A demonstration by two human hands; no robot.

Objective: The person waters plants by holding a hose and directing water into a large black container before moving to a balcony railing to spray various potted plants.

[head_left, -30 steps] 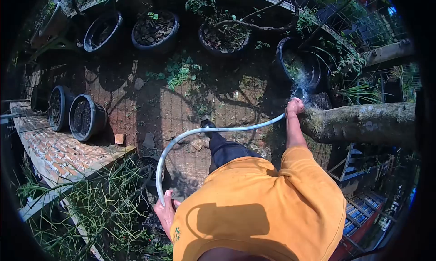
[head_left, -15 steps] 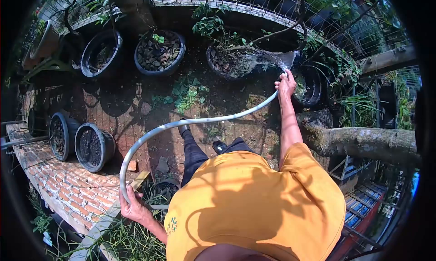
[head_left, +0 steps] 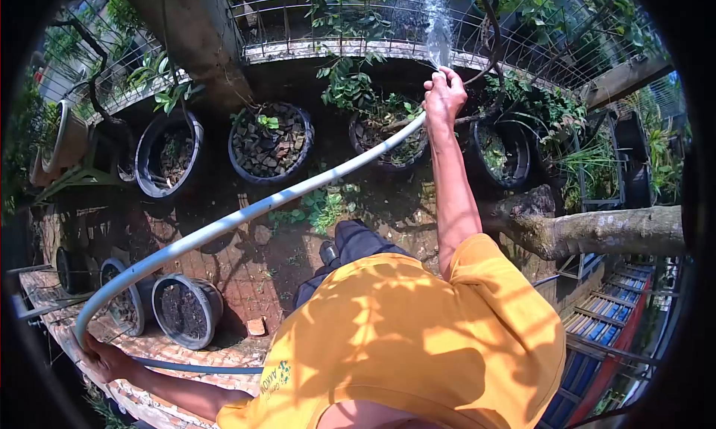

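A pale grey-blue garden hose (head_left: 246,214) runs across the view between my two hands. My right hand (head_left: 445,99) grips its far end, thumb and fingers pressed at the mouth. From there a spray of water (head_left: 438,32) shoots away over the low wall and through the wire fence. At the lower left my left hand (head_left: 104,358) is closed around the bend of the hose, which then loops back toward my body. Below the right hand sits a round pot with a leafy plant (head_left: 388,139).
Along the wall stand a pot of stone chips (head_left: 270,144), a dark tilted pot (head_left: 170,154) and another pot (head_left: 501,153). Two soil pots (head_left: 186,311) stand by the brick ledge (head_left: 239,352). A thick trunk (head_left: 611,232) crosses at right. Wire fencing (head_left: 298,19) rises ahead.
My right hand has moved up and forward, and the water now goes over the wall instead of into a pot. My left hand has moved out left, stretching the hose straighter.
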